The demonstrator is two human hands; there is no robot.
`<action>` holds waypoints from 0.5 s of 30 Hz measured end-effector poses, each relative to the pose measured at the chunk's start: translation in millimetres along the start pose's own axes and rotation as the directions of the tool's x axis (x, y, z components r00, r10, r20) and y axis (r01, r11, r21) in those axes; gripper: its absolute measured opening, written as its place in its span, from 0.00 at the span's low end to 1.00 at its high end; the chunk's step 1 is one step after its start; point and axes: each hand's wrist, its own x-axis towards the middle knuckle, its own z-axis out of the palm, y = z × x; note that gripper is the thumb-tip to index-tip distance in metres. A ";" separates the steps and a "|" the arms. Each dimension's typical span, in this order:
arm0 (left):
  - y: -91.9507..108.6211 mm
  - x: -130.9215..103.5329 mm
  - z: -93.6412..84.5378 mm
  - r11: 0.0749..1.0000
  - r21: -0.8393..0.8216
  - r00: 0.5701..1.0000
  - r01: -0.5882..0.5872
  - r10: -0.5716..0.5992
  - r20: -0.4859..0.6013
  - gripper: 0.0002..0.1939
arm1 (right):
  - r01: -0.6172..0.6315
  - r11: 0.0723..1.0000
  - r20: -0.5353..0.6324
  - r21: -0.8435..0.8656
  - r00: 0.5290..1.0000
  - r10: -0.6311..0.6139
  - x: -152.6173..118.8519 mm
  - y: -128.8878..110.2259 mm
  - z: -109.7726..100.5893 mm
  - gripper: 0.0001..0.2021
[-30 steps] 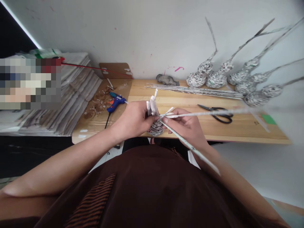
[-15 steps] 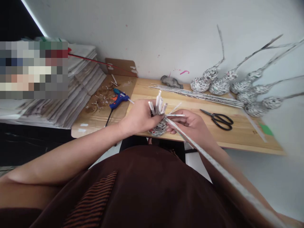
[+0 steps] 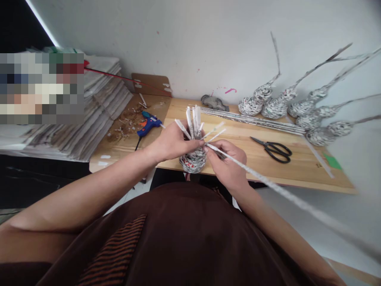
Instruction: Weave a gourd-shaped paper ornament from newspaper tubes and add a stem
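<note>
Between my hands, at the table's front edge, is a small woven newspaper basket [image 3: 193, 162] with several rolled-paper spokes [image 3: 190, 121] sticking up from its top. My left hand [image 3: 173, 143] is closed around its upper part, thumb lying across the front. With thumb and fingers my right hand [image 3: 228, 161] pinches a long rolled-paper strip [image 3: 253, 171] close to where it meets the weave. The strip's long end runs over my right forearm to the lower right. Part of the basket's upper rim is hidden behind my left thumb.
Black-handled scissors [image 3: 276, 152] lie right on the wooden table [image 3: 297, 172]. Behind are paper sticks [image 3: 253, 119], a grey cloth lump [image 3: 214, 102] and several gourd-shaped woven pieces [image 3: 275, 107]. Left are a blue glue gun [image 3: 149, 124] on cardboard [image 3: 116, 159] and stacked newspapers [image 3: 104, 99].
The basket and my left hand have shifted slightly left, showing more of the weave and spokes. My right hand has turned, and the strip's long end has swung up and to the right.
</note>
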 end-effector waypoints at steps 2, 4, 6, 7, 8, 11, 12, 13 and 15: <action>-5.6 1.1 -6.3 0.995 -0.096 0.992 -0.031 0.043 0.123 0.16 | 0.016 1.000 0.007 -0.010 1.000 -0.016 2.7 -0.1 0.6 0.03; -11.2 1.4 -10.2 0.987 -0.151 0.986 -0.049 0.072 0.152 0.18 | 0.018 1.000 0.007 -0.018 1.000 -0.018 4.8 -0.3 0.9 0.03; -16.0 0.6 -10.7 0.981 -0.188 0.992 -0.052 0.073 0.103 0.20 | 0.014 1.000 0.002 -0.022 1.000 -0.014 6.2 0.2 1.4 0.03; -17.8 0.0 -9.7 0.977 -0.208 0.995 -0.048 0.065 0.077 0.21 | 0.016 1.000 0.002 -0.021 1.000 -0.016 6.7 0.7 1.8 0.03; -19.1 -0.6 -8.2 0.973 -0.226 0.997 -0.043 0.056 0.054 0.21 | 0.022 1.000 0.006 -0.013 1.000 -0.022 7.0 1.2 2.2 0.03; -20.1 -2.0 -2.4 0.968 -0.250 1.000 -0.025 0.023 -0.009 0.22 | 0.014 1.000 0.021 0.024 1.000 -0.014 7.0 1.8 3.4 0.03; -19.9 -2.2 -0.9 0.969 -0.246 0.999 -0.021 0.014 -0.029 0.21 | 0.005 0.999 0.024 0.033 1.000 -0.006 6.9 1.6 3.7 0.03; -19.8 -2.1 0.3 0.971 -0.239 0.999 -0.020 0.009 -0.046 0.20 | 0.000 0.999 0.025 0.040 1.000 -0.001 6.7 1.3 4.0 0.03; -20.2 -1.7 1.2 0.975 -0.222 0.998 -0.026 0.013 -0.059 0.18 | -0.002 0.999 0.023 0.049 1.000 0.001 6.6 0.9 4.2 0.03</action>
